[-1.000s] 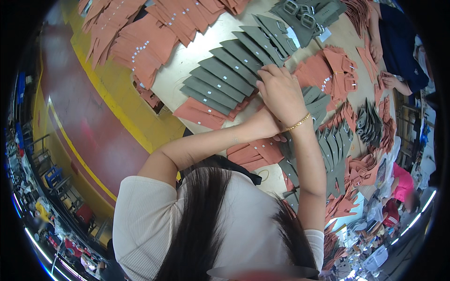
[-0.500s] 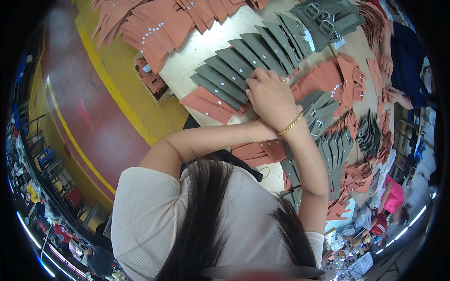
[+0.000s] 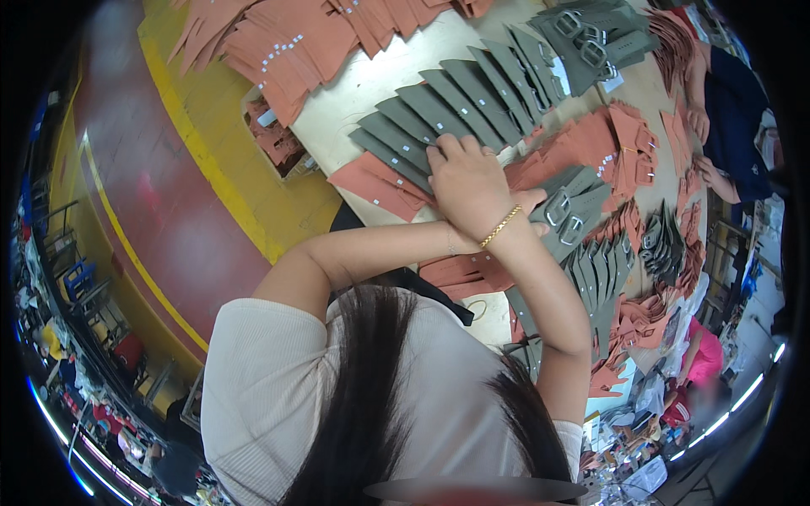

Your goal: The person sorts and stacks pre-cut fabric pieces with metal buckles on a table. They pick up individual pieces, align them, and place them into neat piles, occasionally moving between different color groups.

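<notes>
Several grey-green leather-like pieces (image 3: pixel 460 99), with small white labels, lie fanned in an overlapping row on the table. My right hand (image 3: pixel 469 185), below a gold bracelet, rests at the row's near edge. Its fingers are bent over the edge of a grey-green piece; the fingertips and thumb are partly hidden. From the left, my left forearm crosses under my right wrist. Only some fingers of my left hand (image 3: pixel 531 201) show past that wrist, next to grey-green pieces with metal buckles (image 3: pixel 567 218). What the left hand holds, if anything, is hidden.
Orange-brown cut pieces (image 3: pixel 291 51) lie fanned at the far left of the table (image 3: pixel 337 110). More orange pieces (image 3: pixel 557 150) and buckled green ones (image 3: pixel 591 42) lie to the right. A filled crate (image 3: pixel 274 139) stands beside the table. Another person's hands (image 3: pixel 709 171) are at the right edge.
My right hand has shifted left and slightly nearer along the row. More of my left fingers show to the right of my right wrist. The fanned green pieces have shifted slightly.
</notes>
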Available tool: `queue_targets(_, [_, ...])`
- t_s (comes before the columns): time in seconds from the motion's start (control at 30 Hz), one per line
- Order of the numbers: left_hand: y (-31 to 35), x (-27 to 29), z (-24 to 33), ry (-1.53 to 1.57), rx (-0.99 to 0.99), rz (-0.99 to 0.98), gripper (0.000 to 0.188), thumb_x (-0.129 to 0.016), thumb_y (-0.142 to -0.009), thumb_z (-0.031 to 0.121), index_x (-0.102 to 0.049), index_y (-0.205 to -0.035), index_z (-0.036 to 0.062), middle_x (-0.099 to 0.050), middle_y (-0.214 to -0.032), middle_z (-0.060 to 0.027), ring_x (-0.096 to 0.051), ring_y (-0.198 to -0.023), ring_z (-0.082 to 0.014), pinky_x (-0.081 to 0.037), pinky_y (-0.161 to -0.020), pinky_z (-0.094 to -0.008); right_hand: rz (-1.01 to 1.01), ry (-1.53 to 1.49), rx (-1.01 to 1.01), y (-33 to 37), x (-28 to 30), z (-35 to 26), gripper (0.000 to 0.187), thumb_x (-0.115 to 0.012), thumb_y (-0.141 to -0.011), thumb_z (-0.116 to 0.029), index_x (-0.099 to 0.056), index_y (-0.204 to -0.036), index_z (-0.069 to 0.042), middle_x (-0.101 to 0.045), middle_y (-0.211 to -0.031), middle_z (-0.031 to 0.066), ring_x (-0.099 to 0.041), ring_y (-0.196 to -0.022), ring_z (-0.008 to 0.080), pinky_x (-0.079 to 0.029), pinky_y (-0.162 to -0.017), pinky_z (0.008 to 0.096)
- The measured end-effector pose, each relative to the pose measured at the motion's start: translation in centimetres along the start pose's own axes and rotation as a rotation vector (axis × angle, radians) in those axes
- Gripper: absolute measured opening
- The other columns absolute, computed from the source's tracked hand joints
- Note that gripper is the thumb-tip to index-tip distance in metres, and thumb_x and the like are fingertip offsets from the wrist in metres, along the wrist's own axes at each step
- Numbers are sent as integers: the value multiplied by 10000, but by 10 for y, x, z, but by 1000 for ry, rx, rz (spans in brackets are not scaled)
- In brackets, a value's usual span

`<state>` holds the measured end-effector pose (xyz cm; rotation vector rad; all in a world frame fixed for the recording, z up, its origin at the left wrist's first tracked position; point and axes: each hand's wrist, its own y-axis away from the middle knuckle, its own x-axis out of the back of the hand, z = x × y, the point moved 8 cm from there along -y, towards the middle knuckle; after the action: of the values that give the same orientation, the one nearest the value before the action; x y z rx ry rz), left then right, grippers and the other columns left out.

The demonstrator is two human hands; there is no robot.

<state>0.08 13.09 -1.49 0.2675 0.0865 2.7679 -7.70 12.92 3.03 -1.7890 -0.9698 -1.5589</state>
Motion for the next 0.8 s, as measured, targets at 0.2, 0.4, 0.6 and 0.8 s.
queue_targets(0.2, [-3, -5, -8, -279, -73, 13, 610, -671, -877, 415, -513, -1256, -36, -662, -931, -169, -636, -888, -254, -471, -851, -364, 235, -168, -49, 4, 51, 9, 132, -578, -802, -129, -645, -864, -34, -598, -863, 97, -606, -889, 260, -470, -768, 397])
queue_targets(0.4, [-9, 3, 4, 297, 18, -24, 434, -574, -972, 282, -474, -1282, -5, -639, -1083, -122, -670, -881, -204, -515, -773, -286, 515, -692, -409, 59, 141, 71, 192, -678, -775, -57, -669, -967, -38, -639, -854, 128, -656, -788, 311, -526, -723, 386])
queue_targets(0.6, [0, -7, 6, 577, 574, -253, 392, -532, -993, 210, -451, -1294, -27, -621, -1158, -157, -719, -837, -236, -607, -629, -276, 777, -309, -427, 161, 193, 98, 199, -707, -773, 5, -701, -968, -37, -662, -893, 86, -675, -809, 209, -541, -694, 300])
queue_targets(0.8, [-2, -4, 9, 669, 640, -272, 521, -482, -1008, 355, -415, -1368, -15, -622, -1173, -176, -716, -832, -303, -613, -634, -308, 573, -5, -444, 197, 84, 77, 191, -693, -715, -29, -702, -901, -72, -658, -908, 73, -653, -866, 231, -508, -709, 350])
